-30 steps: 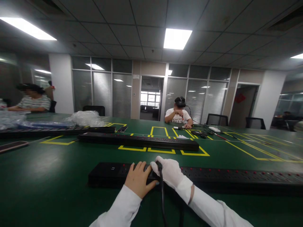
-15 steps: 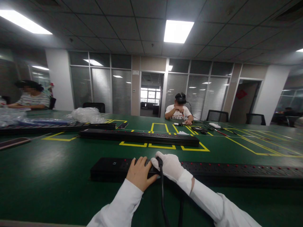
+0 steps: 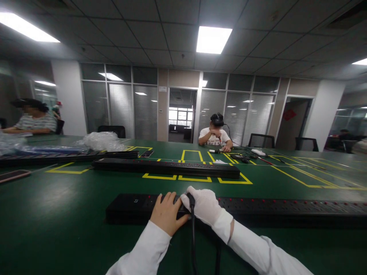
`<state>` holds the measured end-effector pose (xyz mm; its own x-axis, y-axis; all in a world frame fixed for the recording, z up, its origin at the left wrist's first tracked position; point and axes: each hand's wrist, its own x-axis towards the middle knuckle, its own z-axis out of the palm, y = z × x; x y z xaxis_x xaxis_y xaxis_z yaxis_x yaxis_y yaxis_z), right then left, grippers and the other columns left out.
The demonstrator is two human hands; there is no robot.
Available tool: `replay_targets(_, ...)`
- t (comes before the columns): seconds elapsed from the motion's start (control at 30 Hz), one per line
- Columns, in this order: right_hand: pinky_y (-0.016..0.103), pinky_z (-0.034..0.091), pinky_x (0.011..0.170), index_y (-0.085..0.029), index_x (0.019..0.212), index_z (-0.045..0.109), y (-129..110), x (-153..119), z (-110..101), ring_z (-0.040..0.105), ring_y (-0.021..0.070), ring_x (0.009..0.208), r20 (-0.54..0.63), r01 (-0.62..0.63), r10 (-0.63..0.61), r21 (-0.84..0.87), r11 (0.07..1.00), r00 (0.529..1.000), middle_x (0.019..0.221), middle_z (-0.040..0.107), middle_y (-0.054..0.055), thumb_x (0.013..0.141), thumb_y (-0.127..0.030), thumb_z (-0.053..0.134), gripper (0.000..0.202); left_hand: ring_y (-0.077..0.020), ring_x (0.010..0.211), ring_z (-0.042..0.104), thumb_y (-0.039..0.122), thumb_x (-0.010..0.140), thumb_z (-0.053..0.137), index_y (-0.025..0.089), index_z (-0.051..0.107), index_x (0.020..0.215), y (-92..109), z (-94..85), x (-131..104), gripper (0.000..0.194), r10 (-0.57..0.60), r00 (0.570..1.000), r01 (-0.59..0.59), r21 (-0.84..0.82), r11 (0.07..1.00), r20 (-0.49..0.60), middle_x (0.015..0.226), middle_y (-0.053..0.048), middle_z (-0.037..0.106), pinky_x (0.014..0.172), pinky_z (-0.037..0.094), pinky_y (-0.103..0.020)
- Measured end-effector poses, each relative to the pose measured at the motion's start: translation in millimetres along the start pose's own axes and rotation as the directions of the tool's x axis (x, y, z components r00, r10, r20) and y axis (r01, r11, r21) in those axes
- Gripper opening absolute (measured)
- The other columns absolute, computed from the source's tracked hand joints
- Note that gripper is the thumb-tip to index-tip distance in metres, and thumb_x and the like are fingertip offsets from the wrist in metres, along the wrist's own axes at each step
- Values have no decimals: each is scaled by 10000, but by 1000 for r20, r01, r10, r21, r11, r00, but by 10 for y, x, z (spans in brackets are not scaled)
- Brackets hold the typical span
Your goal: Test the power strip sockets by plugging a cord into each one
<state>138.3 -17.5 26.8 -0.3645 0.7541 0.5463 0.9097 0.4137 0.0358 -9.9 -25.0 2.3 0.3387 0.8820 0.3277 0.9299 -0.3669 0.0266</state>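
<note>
The gloved right hand (image 3: pixel 204 204) has its fingers closed on a black plug (image 3: pixel 190 200), whose cord (image 3: pixel 193 238) runs down from the grip toward the wearer. Just left of it, the bare left hand (image 3: pixel 165 214) lies with fingers loosely spread over the near power strip (image 3: pixel 126 206), which sits beneath both hands on the green desk (image 3: pixel 65 236) and extends far to the right of the gloved fingers. The plug's face is hidden, so I cannot tell whether it is seated, partly in or merely resting there. If it is tilted, pressure from the gloved fingers could jam the pins or scuff the strip. The cord might pull it askew if it caught on the other black cable (image 3: pixel 218 256) just to its right. Because the bare fingers bear near one end, an uneven push could swivel the long strip on the smooth-looking desk. The left thumb lies close beside the plug, so a slip could pinch it. The far power strip (image 3: pixel 166 167), ahead of the fingers and well apart, seems unlikely to interfere.
</note>
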Motion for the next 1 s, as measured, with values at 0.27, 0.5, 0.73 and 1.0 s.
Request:
replay_targets(0.27,220,238,536,-227,855,541,12,39,13,558,110,592,61,-32,32,-11,999,998,641,620,-4,861,-474,300,345,-289,1136,388,527,736,401,242,473,1159,-5,20,9,514,6,1000,-6,-1,1000,-5,1205,-106,488,950,237,-495)
replay_targets(0.5,211,237,525,-242,856,545,42,59,18,559,108,602,83,-37,36,13,999,996,632,614,-15,858,-500,280,370,-287,1147,376,524,733,407,240,482,1147,-5,9,7,508,5,1000,-5,-22,1000,-6,1213,-101,483,951,235,-497)
replay_targets(0.73,214,234,533,-243,864,535,39,22,33,558,110,577,6,-1,1,2,1000,1000,633,623,-12,862,-511,259,384,-285,1150,374,508,733,413,237,483,1142,-3,-15,7,496,9,1000,-9,-21,1000,-1,1215,-101,481,949,240,-499)
replay_targets(1.0,220,250,562,-222,836,546,-9,-12,10,559,120,604,-13,-3,3,-13,1000,1000,662,628,8,856,-485,294,365,-285,1147,374,497,727,437,258,461,1173,-26,59,11,507,6,1000,-6,-13,1000,-20,1217,-96,478,954,236,-489)
